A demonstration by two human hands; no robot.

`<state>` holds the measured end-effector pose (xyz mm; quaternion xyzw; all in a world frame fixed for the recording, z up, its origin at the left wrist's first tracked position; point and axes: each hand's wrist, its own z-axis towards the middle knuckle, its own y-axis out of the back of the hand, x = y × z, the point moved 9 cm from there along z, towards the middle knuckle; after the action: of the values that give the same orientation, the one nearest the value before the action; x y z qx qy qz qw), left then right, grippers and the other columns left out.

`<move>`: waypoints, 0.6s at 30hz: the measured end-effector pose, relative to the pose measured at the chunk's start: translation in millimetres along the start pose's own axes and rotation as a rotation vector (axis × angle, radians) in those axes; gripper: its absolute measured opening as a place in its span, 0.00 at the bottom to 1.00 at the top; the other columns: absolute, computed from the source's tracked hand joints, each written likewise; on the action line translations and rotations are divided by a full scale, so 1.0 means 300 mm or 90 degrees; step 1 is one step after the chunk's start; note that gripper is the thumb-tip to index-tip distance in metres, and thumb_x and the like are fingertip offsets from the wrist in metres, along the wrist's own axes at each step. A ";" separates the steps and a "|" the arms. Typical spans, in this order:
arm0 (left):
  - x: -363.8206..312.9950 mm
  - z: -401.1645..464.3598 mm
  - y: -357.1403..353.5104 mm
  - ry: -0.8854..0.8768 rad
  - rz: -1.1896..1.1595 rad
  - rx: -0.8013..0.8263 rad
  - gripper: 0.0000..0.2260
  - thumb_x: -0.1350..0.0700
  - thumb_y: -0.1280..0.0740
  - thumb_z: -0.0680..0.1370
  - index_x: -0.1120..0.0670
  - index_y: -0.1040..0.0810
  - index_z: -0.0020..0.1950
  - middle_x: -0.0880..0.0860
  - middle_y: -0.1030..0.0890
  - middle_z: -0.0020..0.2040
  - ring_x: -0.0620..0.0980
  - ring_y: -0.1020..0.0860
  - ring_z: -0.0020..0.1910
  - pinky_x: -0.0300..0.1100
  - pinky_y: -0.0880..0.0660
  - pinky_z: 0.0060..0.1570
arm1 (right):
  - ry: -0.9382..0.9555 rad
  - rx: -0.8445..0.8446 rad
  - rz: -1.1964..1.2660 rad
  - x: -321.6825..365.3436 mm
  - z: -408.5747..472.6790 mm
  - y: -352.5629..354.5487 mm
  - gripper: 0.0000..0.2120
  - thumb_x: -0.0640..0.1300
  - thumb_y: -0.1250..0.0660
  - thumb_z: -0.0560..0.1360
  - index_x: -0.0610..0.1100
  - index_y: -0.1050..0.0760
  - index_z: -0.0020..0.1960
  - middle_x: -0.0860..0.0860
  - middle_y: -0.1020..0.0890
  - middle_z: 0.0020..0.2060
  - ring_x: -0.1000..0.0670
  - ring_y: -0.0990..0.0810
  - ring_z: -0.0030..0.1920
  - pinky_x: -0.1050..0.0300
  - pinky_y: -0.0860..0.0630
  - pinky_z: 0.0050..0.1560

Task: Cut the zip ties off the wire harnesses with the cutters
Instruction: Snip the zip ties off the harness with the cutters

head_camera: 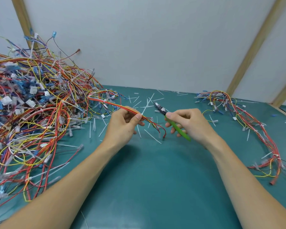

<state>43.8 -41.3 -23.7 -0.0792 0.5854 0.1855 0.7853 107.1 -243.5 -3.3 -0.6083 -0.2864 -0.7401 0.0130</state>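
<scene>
Head view: my left hand (122,124) pinches the red-and-yellow wire bundle (116,105); my right hand (186,123) grips green-handled cutters (172,120), blades toward ten o'clock. Misaimed, they could nick wire insulation.

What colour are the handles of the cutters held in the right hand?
Bright green handles, gripped by the right hand; head view.

A teal table (147,187) meets white wall panels (147,43) framed by wooden battens (253,47).

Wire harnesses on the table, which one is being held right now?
The harness trailing from the big left pile, pinched by the left hand. The right-side harnesses lie untouched; the right hand holds the cutters.
</scene>
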 end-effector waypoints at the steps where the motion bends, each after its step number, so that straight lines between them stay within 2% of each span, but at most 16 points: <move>1: -0.006 0.000 -0.002 -0.008 -0.001 0.003 0.02 0.63 0.34 0.81 0.58 0.23 0.50 0.48 0.16 0.40 0.44 0.15 0.40 0.38 0.22 0.31 | 0.034 -0.041 0.008 0.018 0.001 0.020 0.11 0.49 0.29 0.80 0.41 0.15 0.47 0.46 0.12 0.42 0.49 0.17 0.37 0.49 0.22 0.42; 3: -0.015 0.000 -0.005 -0.018 -0.008 0.012 0.02 0.63 0.33 0.81 0.58 0.23 0.49 0.48 0.16 0.40 0.45 0.15 0.40 0.39 0.22 0.31 | 0.062 -0.044 0.029 0.035 0.002 0.037 0.09 0.47 0.29 0.79 0.42 0.15 0.48 0.45 0.13 0.43 0.50 0.17 0.39 0.50 0.22 0.44; 7: -0.021 -0.004 -0.017 -0.027 -0.006 0.038 0.05 0.63 0.33 0.81 0.56 0.22 0.47 0.45 0.15 0.37 0.46 0.15 0.41 0.42 0.22 0.32 | 0.022 0.080 -0.018 0.010 -0.007 0.000 0.08 0.48 0.28 0.78 0.44 0.14 0.49 0.47 0.12 0.47 0.52 0.16 0.44 0.49 0.21 0.52; 11: -0.020 -0.004 -0.018 -0.027 -0.004 0.043 0.04 0.63 0.33 0.81 0.56 0.22 0.47 0.45 0.15 0.37 0.46 0.15 0.40 0.41 0.22 0.32 | -0.001 0.098 -0.006 -0.008 -0.008 -0.011 0.08 0.49 0.27 0.78 0.44 0.13 0.50 0.48 0.12 0.47 0.50 0.14 0.46 0.45 0.19 0.55; 14: -0.019 -0.005 -0.017 -0.025 -0.008 0.041 0.04 0.62 0.33 0.81 0.57 0.22 0.47 0.45 0.15 0.37 0.46 0.15 0.40 0.41 0.22 0.32 | -0.017 0.123 0.008 -0.015 -0.009 -0.019 0.12 0.52 0.26 0.75 0.44 0.13 0.51 0.48 0.11 0.47 0.48 0.12 0.48 0.43 0.18 0.56; 16: -0.018 -0.006 -0.021 -0.023 -0.010 0.046 0.04 0.62 0.33 0.81 0.56 0.21 0.46 0.45 0.14 0.37 0.46 0.15 0.40 0.41 0.22 0.32 | -0.031 0.139 0.023 -0.025 -0.010 -0.027 0.18 0.57 0.26 0.71 0.43 0.13 0.52 0.48 0.11 0.48 0.46 0.11 0.48 0.44 0.17 0.55; 18: -0.017 -0.007 -0.027 -0.020 -0.009 0.054 0.04 0.62 0.33 0.81 0.57 0.21 0.46 0.46 0.14 0.37 0.46 0.15 0.39 0.41 0.23 0.32 | -0.038 0.150 0.031 -0.032 -0.010 -0.034 0.19 0.58 0.23 0.70 0.44 0.13 0.51 0.48 0.11 0.49 0.45 0.11 0.49 0.47 0.16 0.53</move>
<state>43.6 -50.5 -20.2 -0.0473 0.5799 0.1560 0.7982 103.1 -239.4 -16.4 -0.6308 -0.3568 -0.6826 0.0941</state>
